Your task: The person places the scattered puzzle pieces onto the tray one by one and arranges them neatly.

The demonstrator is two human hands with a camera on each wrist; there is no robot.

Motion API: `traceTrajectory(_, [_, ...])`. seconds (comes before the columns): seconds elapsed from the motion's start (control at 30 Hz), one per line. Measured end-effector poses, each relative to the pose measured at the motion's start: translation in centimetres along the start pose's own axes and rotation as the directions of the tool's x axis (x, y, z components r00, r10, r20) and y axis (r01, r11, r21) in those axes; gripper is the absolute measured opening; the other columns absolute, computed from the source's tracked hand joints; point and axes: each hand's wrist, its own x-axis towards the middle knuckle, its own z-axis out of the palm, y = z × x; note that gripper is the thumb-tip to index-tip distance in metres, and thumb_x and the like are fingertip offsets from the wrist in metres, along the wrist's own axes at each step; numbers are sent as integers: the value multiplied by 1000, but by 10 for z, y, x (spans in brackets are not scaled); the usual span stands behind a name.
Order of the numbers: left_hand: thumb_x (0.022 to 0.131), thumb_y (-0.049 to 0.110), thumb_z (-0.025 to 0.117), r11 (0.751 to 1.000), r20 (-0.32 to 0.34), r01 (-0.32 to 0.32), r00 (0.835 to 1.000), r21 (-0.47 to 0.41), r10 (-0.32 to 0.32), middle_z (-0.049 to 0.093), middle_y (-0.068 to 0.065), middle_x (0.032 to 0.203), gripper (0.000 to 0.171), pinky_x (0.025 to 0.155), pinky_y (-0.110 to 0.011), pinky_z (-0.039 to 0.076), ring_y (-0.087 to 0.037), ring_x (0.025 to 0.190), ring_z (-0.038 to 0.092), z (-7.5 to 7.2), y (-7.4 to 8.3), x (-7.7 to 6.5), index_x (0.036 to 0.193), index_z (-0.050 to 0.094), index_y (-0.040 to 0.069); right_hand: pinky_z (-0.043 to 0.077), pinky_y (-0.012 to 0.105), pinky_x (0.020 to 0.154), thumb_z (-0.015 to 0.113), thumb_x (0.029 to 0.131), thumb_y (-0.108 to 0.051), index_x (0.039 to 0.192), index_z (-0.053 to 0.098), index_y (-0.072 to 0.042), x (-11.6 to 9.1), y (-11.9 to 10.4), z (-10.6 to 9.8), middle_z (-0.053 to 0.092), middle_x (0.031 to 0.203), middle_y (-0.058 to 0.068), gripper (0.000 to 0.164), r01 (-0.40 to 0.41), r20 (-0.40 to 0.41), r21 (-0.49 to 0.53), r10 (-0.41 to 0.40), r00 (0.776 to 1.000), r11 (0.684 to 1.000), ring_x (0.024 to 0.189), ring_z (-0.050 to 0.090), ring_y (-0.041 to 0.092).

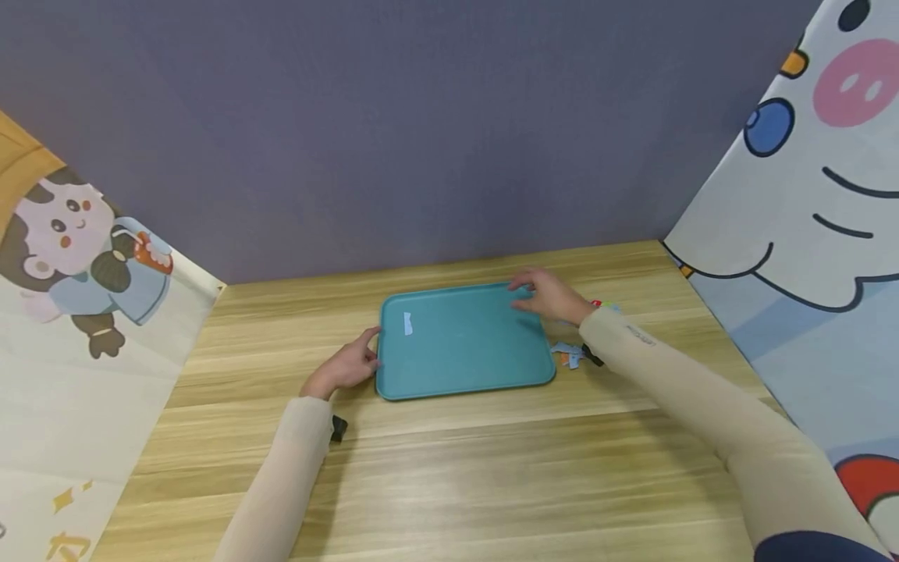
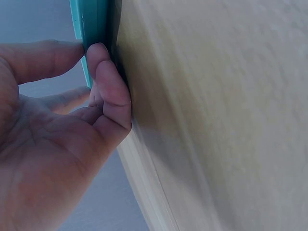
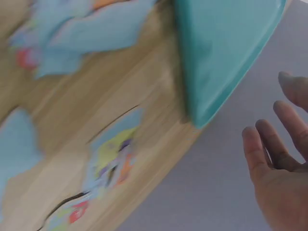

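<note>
A teal tray lies on the wooden table, with one small pale blue flat piece near its left end. My left hand is at the tray's left edge. In the left wrist view its thumb and curled fingers hold the tray's rim close to the tabletop. Over the tray's far right corner hovers my right hand, its fingers loosely bent and nothing visible between them. The right wrist view shows that hand apart from the tray.
Right of the tray lie several loose pale blue flat pieces with printed colours, partly behind the right arm. In the right wrist view one printed piece lies near the table edge. A grey-purple wall rises behind the table.
</note>
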Motion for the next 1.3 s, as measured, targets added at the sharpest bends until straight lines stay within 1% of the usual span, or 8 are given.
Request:
traceTrajectory(0.23, [92,7,55,1000,-2,9,1000,-4,-9,60,-19,104,69,74,-40,46,-24,85,56,0,1,-1,149,18,2,40,49,94,69,86,-11,121,61,2,-18,23,-8,45,135,22,38,-36,2,5,36,999,999,117,47,39])
traceTrajectory(0.37, [92,6,54,1000,3,9,1000,-4,-9,59,-18,104,68,71,-38,45,-24,82,55,1,0,-1,149,18,2,39,48,95,68,87,-9,121,60,4,-26,33,-11,49,131,23,37,-57,-13,1,57,998,998,117,47,39])
traceTrajectory(0.6, [92,6,54,1000,-5,11,1000,-1,-11,59,-18,103,68,70,-37,45,-23,81,55,0,3,-2,149,18,2,45,47,88,67,86,-3,119,61,7,-41,48,-16,51,128,23,35,-101,-44,4,101,994,995,107,55,39])
traceTrajectory(0.73, [91,6,54,1000,-8,0,1000,2,0,59,-18,102,68,69,-36,45,-23,81,54,0,3,-2,149,18,1,45,47,86,69,85,-6,119,61,7,-48,57,-17,55,123,23,37,-147,-33,-38,146,989,988,103,56,36])
traceTrajectory(0.93, [92,7,54,1000,-10,7,1000,11,-7,59,-16,101,67,71,-36,45,-23,82,54,2,2,0,149,19,3,40,50,91,74,81,-10,115,63,6,-53,64,-17,60,113,22,39,-169,-24,-129,167,986,977,106,52,38])
traceTrajectory(1.13, [91,7,54,1000,-9,0,1000,14,1,59,-17,101,67,70,-36,45,-23,81,55,2,2,0,149,19,2,31,55,97,76,80,-14,119,61,4,-55,69,-17,56,118,22,46,-215,-27,-152,213,977,965,113,44,43])
traceTrajectory(1.23, [92,7,54,1000,-8,9,1000,16,-9,59,-17,103,67,70,-36,45,-23,81,55,2,2,0,149,19,3,27,55,99,75,80,-16,119,60,5,-55,70,-17,57,118,23,47,-211,-42,-159,207,978,965,113,44,44])
traceTrajectory(1.3, [92,7,53,1000,-7,11,1000,14,-11,59,-17,103,67,69,-36,45,-23,81,55,2,2,0,149,18,3,29,54,98,75,81,-17,118,61,6,-54,70,-15,58,116,24,46,-207,-63,-155,199,978,966,111,46,43])
